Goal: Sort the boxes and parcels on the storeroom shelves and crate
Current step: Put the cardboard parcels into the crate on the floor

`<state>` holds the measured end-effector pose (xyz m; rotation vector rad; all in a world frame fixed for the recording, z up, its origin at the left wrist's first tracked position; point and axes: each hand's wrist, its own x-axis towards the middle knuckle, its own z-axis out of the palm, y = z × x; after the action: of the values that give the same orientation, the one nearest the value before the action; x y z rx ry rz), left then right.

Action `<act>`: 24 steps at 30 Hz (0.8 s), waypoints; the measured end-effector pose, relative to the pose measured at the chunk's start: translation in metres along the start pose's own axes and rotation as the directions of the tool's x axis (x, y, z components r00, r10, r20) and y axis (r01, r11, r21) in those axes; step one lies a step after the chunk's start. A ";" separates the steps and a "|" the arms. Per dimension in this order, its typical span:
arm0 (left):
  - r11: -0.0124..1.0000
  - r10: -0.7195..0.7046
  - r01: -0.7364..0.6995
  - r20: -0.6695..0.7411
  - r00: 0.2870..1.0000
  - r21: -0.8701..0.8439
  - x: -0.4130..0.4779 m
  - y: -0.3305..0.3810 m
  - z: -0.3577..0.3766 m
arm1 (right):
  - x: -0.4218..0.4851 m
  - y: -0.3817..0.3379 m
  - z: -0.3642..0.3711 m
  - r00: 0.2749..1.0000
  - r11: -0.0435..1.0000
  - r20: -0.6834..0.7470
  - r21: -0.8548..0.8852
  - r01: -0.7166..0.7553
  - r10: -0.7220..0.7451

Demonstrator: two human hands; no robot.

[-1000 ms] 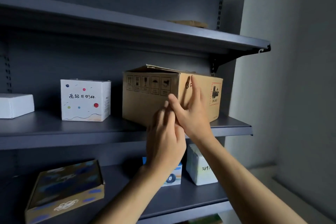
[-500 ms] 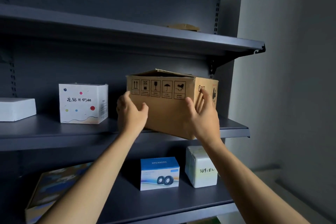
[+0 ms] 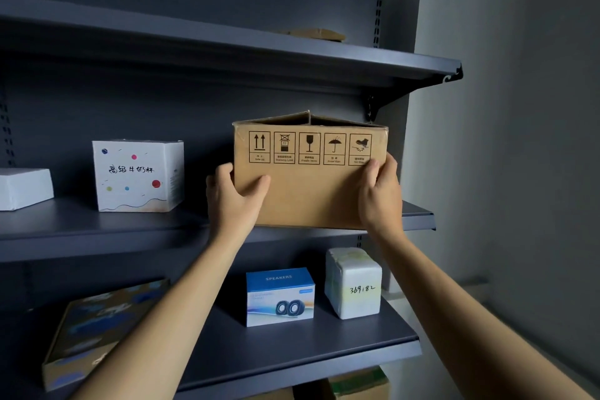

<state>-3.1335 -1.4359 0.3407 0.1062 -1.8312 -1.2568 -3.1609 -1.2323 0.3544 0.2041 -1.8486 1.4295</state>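
Cardboard box (image 3: 310,191) at centre frame: grips it by both side edges, left hand (image 3: 232,201) and right hand (image 3: 380,201) each curled round one, at the front of the middle shelf (image 3: 65,221), seemingly early on, leaves the white box (image 3: 138,175) and speaker box (image 3: 280,297) yet to sort.

Dim cool light from the right, deep shelf shadows, wide-angle bending

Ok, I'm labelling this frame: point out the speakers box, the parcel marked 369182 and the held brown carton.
speakers box (image 3: 280,297): head view, middle of its front face.
white parcel (image 3: 357,302): head view, front face, below the handwriting.
brown carton (image 3: 311,195): head view, bare front face below the symbols.
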 end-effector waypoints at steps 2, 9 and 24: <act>0.999 0.047 -0.047 -0.032 0.998 -0.008 -0.010 0.005 -0.001 | 0.003 0.001 0.001 1.000 1.000 -0.021 0.008 -0.020 0.020; 0.983 0.173 -0.177 -0.081 0.982 -0.044 -0.034 0.017 0.012 | 0.015 0.007 -0.003 0.994 0.994 -0.102 -0.093 -0.049 0.040; 0.862 0.497 -0.501 -0.066 0.865 -0.075 -0.093 0.035 0.061 | 0.000 0.021 -0.013 0.990 0.995 0.105 0.045 0.094 -0.098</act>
<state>-3.1067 -1.3281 0.3057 -0.3701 -1.6166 -0.9516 -3.1664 -1.2135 0.3393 0.3914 -1.8703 1.4143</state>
